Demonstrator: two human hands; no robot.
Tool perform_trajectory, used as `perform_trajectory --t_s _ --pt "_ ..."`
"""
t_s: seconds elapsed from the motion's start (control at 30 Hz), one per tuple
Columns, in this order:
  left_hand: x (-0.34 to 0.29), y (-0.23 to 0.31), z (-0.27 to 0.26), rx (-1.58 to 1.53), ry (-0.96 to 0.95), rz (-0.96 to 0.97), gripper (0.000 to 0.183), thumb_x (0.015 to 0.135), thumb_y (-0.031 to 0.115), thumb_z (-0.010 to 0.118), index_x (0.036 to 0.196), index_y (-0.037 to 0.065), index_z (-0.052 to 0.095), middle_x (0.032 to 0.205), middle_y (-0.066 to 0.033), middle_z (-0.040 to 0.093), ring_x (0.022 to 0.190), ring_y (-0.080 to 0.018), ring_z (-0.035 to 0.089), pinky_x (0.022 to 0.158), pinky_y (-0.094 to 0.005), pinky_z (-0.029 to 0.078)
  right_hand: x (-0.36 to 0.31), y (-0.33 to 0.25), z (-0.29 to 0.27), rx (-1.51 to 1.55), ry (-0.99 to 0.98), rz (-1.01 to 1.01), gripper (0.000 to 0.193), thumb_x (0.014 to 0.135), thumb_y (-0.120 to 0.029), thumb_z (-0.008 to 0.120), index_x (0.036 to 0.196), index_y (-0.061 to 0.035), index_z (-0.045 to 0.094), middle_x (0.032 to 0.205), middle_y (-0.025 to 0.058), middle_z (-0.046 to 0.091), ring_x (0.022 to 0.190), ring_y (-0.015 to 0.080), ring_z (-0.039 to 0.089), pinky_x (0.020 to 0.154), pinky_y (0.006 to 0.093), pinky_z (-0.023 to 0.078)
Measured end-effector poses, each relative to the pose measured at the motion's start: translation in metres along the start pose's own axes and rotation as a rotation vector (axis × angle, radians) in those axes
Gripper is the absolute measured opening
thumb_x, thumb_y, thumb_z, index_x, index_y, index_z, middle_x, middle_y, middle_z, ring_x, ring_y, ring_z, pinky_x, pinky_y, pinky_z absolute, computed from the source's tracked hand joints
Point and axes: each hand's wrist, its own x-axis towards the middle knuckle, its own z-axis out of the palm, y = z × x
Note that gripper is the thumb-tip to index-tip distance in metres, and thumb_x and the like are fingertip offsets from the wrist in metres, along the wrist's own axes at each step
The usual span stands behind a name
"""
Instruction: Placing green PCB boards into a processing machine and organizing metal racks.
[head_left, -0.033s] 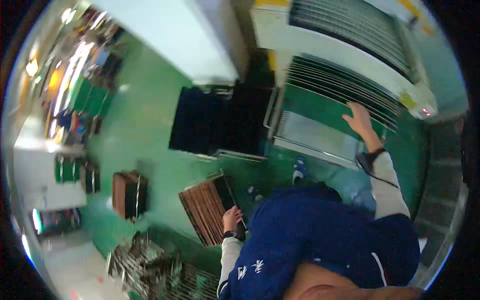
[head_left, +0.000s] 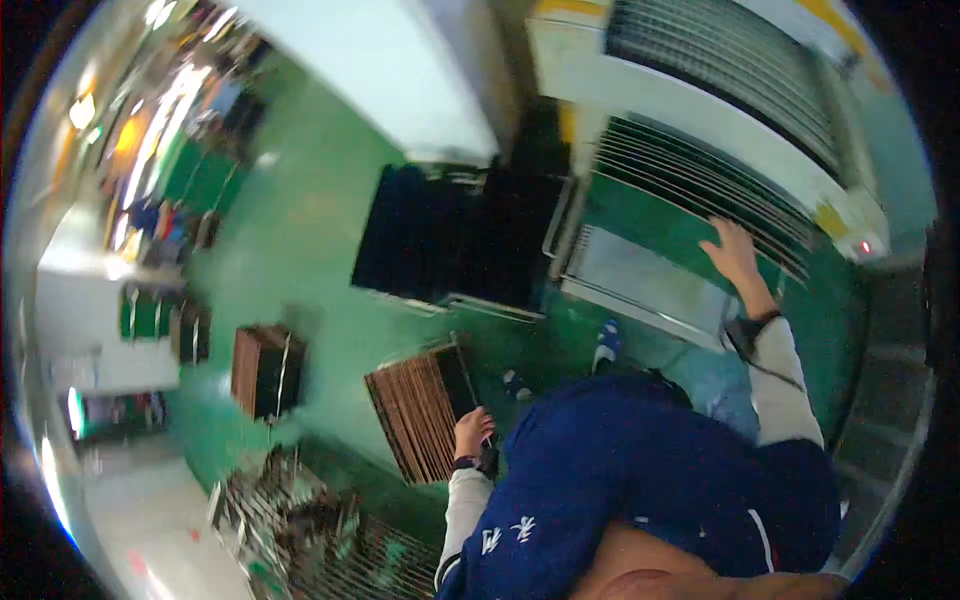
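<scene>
My left hand (head_left: 474,432) is low beside a rack of upright brown panels (head_left: 412,415). Its fingers are curled by the rack's thin metal rail (head_left: 466,378); blur hides what they close on. Farther up and to the right, my right hand (head_left: 733,255) is open, thumb and fingers spread. It hovers over or rests on a green surface (head_left: 640,215) in front of a row of parallel metal bars (head_left: 700,180); I cannot tell whether it touches. A pale flat sheet (head_left: 645,275) lies nearer me on the same machine.
Two dark carts (head_left: 460,240) stand left of the machine. Another rack of brown panels (head_left: 268,372) stands on the green floor (head_left: 310,220) farther left. Piled metal frames (head_left: 300,525) fill the lower left. A white column (head_left: 380,75) rises at the back.
The whole view has shifted slightly, so most things appear a little farther right. Both hands stay by the same things, with little change in pose.
</scene>
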Motion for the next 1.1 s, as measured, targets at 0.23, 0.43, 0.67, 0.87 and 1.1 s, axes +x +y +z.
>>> perform_trajectory --t_s 0.23,0.43,0.67,0.87,1.1 --pt "-0.028 -0.004 0.091 0.082 0.147 0.014 0.029 0.087 0.026 0.061 0.103 0.002 0.059 0.08 -0.0029 0.063 0.064 -0.0118 0.06 0.056 -0.0233 0.048 0.025 0.024 0.031 0.068 -0.086 -0.11 0.03 0.077 -0.014 0.066 0.102 -0.0023 0.053 0.102 0.0156 0.053 0.097 0.0349 0.053 0.079 0.0429 0.045" --pt "-0.03 -0.01 0.093 0.114 0.157 -0.017 0.031 0.085 0.031 0.062 0.102 0.004 0.06 0.079 -0.0024 0.063 0.062 -0.0108 0.059 0.054 -0.0245 0.047 0.043 0.042 0.072 -0.055 -0.09 -0.03 0.023 0.084 -0.019 0.06 0.093 0.0019 0.058 0.087 0.0208 0.061 0.089 0.037 0.058 0.077 0.0451 0.046" --pt "0.016 0.003 0.055 -0.007 0.107 0.055 0.027 0.086 0.027 0.061 0.097 0.003 0.059 0.078 -0.0053 0.062 0.061 -0.0129 0.06 0.05 -0.0241 0.048 0.039 0.019 0.005 0.015 0.03 -0.077 0.022 0.078 -0.025 0.06 0.076 -0.0032 0.056 0.076 0.0202 0.059 0.079 0.0399 0.057 0.068 0.049 0.044" --pt "0.067 0.036 0.053 0.031 -0.14 0.06 0.026 0.088 0.026 0.06 0.097 0.002 0.059 0.077 -0.0056 0.063 0.061 -0.0148 0.061 0.05 -0.0252 0.047 0.027 -0.004 -0.138 0.02 0.179 -0.088 0.024 0.078 -0.026 0.062 0.073 -0.0029 0.054 0.073 0.0218 0.056 0.073 0.0423 0.055 0.064 0.0489 0.042" --pt "0.102 0.084 0.069 0.116 -0.288 0.008 0.026 0.088 0.024 0.059 0.097 0.0 0.058 0.078 -0.0066 0.063 0.06 -0.0152 0.061 0.049 -0.0261 0.047 0.004 0.057 -0.223 0.563 0.429 0.113 0.016 0.08 -0.017 0.065 0.087 -0.0023 0.064 0.077 0.0064 0.066 0.067 0.0238 0.06 0.062 0.0347 0.046"
